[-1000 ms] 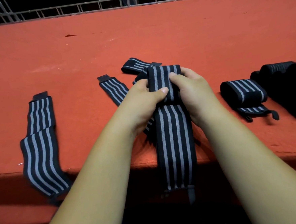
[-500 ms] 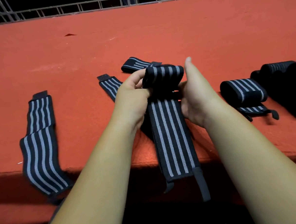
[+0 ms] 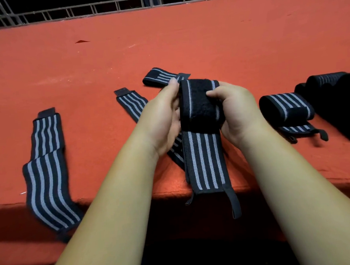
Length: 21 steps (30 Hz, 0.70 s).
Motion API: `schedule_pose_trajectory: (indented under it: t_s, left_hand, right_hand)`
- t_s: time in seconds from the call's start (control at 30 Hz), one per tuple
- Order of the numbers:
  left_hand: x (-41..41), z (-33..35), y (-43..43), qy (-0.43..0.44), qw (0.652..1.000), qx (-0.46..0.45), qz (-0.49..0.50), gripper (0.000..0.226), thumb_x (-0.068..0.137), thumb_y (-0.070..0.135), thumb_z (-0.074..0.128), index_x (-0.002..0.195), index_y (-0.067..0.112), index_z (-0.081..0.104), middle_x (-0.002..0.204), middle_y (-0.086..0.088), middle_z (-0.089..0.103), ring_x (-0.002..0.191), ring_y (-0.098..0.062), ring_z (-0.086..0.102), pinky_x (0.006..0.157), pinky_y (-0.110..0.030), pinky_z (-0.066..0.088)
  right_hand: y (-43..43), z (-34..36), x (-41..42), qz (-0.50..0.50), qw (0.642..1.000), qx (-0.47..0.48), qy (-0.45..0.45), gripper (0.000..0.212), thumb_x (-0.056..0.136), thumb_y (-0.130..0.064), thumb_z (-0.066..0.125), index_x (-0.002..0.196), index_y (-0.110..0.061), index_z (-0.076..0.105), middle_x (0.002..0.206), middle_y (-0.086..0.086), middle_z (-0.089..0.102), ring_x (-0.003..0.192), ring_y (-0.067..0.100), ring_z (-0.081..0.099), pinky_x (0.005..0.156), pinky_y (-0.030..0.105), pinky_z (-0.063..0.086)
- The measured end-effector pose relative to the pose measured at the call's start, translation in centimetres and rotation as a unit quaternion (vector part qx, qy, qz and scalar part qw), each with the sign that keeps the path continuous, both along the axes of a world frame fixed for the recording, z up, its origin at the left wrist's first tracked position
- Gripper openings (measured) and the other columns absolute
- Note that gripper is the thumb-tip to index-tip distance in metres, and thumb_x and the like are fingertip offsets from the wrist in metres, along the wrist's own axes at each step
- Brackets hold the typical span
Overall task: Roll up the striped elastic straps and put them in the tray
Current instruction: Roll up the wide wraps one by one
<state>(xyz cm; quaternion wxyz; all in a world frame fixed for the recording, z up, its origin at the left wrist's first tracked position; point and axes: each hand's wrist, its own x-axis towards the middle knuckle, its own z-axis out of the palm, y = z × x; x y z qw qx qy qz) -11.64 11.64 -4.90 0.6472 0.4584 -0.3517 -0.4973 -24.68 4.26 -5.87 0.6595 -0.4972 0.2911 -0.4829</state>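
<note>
Striped straps [image 3: 132, 104] lie on the orange table [image 3: 204, 37], with a flat strap [image 3: 46, 172] at 9 o'clock. At centre is the half-rolled strap [image 3: 199, 103], its tail hanging over the 6 o'clock edge. The left hand [image 3: 163, 120] and right hand [image 3: 237, 111] curl round the roll's two ends. It looks soft, light and springy, and would likely unwind unless pinched at both sides. No writing is readable.

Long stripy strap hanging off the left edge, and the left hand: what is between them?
In the head view, another flat black-and-grey striped elastic strap lies there, partly hidden by the left hand.
</note>
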Motion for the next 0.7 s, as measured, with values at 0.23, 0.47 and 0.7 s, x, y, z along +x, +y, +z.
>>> schedule_pose_trajectory:
  t_s: [0.23,0.47,0.7]
  left_hand:
    - [-0.6,-1.0,-0.2,-0.037,0.999,0.032,-0.009,0.063,0.112,0.042,0.053,0.169,0.043,0.025,0.161,0.005,0.055,0.133,-0.011,0.066,0.119,-0.042,0.049]
    - [-0.1,-0.7,1.1,-0.091,0.995,0.042,-0.031,0.029,0.112,0.017,0.057,0.140,0.011,0.064,0.123,-0.013,0.079,0.106,-0.029,0.079,0.079,-0.042,0.067]
    - [0.0,-1.2,0.6,-0.009,0.997,0.028,0.066,0.035,0.105,0.004,0.067,0.139,0.006,0.060,0.112,-0.011,0.080,0.095,-0.028,0.081,0.071,-0.041,0.067]
  right_hand:
    - [-0.5,-1.0,-0.3,0.014,0.998,-0.067,0.018,0.040,0.075,0.002,0.056,0.112,0.014,0.063,0.099,0.020,0.067,0.092,0.029,0.064,0.086,0.044,0.050]
    - [-0.2,-0.5,-0.4,-0.011,0.999,-0.034,0.035,0.044,0.093,0.014,0.057,0.115,-0.019,0.076,0.108,0.000,0.082,0.105,0.019,0.076,0.103,0.043,0.059]
    - [0.1,-0.9,-0.2,0.044,0.992,-0.001,0.119,0.027,0.109,-0.016,0.055,0.122,-0.004,0.075,0.114,0.019,0.080,0.113,0.039,0.076,0.107,0.060,0.056]
